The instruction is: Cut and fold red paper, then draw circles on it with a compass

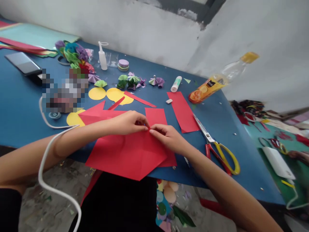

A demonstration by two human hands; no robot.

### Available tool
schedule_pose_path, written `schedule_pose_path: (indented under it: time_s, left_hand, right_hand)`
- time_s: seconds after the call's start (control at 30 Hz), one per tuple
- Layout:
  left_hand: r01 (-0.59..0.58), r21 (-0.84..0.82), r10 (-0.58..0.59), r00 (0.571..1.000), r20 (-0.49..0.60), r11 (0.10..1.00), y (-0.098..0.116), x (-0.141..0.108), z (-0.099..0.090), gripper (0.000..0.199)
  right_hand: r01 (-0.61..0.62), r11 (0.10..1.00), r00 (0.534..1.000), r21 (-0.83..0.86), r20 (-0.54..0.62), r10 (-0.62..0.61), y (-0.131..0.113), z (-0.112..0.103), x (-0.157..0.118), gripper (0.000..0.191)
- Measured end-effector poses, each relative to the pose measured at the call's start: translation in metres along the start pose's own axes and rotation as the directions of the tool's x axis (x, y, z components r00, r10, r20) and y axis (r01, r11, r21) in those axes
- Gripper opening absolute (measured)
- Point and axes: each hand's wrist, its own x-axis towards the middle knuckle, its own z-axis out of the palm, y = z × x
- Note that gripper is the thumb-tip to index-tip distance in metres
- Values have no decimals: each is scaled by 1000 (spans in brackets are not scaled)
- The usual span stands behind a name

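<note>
left hand (130, 122) + right hand (167, 135): both pinching creased red paper (127, 158), seemingly steadying it; scissors (209, 139) lie rightward, presumably for reach

Head camera looks forward and down at the hands (132, 122)

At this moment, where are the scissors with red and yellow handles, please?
In the head view, the scissors lie on the blue table, to the right of the right hand, blade tips close to the rightmost red paper.
</note>
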Motion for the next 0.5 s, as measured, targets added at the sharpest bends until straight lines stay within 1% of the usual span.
schedule_pose_path:
  time_s: [0.1,0.27,0.37,0.5]
  left_hand:
    - [-10,-39,9,1000,-25,999,-3,-1,5,17]
    - [-17,-84,14,999,-35,996,-4,-5,12,17]
    - [-41,-91,38,999,-33,995,-3,-7,15,19]
    - [-55,-78,52,998,-37,995,1,-11,18,17]
  right_hand:
    - [125,990,992,-69,-14,-126,2,6,5,24]
    - [278,946,957,-168,-30,-287,6,9,4,25]
    - [347,915,935,-205,-6,-356,9,9,2,25]
    - [404,891,911,-209,7,-412,9,10,-1,22]
